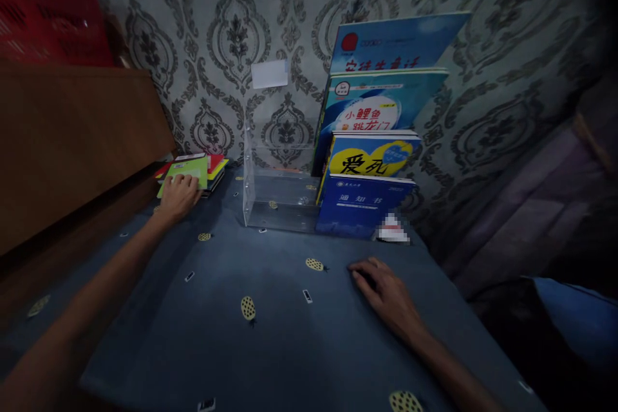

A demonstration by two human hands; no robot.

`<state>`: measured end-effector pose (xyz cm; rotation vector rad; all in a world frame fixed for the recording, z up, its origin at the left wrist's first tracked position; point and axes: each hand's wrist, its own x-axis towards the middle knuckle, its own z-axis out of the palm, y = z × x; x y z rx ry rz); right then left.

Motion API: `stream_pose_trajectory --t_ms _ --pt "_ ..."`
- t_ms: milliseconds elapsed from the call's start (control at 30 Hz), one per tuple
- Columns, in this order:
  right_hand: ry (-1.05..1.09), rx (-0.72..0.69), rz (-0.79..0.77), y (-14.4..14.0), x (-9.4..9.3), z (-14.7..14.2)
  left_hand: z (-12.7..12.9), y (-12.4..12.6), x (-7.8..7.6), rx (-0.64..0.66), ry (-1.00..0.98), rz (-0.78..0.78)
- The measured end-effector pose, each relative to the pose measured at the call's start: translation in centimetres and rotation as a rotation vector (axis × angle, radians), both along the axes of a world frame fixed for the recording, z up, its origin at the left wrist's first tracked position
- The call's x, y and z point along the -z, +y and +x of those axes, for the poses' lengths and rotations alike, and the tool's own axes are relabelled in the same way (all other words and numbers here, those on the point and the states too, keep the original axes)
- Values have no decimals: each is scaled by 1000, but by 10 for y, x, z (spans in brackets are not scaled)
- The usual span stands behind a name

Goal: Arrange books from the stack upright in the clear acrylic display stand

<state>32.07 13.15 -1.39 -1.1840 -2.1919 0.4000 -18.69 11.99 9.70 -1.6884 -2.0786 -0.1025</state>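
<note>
At the back left, my left hand (181,196) is on a thin green book (196,171) that tops a small pile. Its fingers curl over the cover near the front edge; where the thumb presses is partly hidden. My right hand (386,293) rests on the tablecloth at the right, fingers loosely bent, thumb apart, holding nothing. Beyond it stands a clear stepped acrylic rack (280,215). Its right side carries upright books in tiers: a dark blue booklet (357,212) in front, a yellow and blue book (367,161), a teal book (386,100) and a tall blue book (396,42).
A blue tablecloth (284,347) with pineapple prints covers the table. A brown wooden cabinet (77,135) with a red basket (48,19) on top borders the left. Patterned wallpaper (236,26) is behind, and a white card (269,74) shows above the rack. Dark fabric hangs at right.
</note>
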Motion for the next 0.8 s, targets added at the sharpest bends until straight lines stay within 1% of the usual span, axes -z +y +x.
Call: stream_pose_trajectory --t_ms 167,233,333,500,633,700,767,800 --pt "13 25 25 1 5 -1 -5 -5 4 -105 93 -81" --pt "2 25 33 1 6 -1 -3 -6 6 -117 89 -102" --pt "-13 13 23 1 5 0 6 -13 12 -117 97 -108" --pt "-23 -9 18 0 2 0 33 -33 29 -113 132 -135" --pt "-11 -12 23 -2 0 -1 64 -60 42 -127 191 -177" --pt "-9 -15 24 -2 -1 -1 82 -76 44 -143 162 -243" --pt "-17 -15 18 -3 -3 -1 97 -92 42 -154 78 -367" --pt "-23 -15 15 -3 -3 -1 101 -98 41 -120 32 -413"
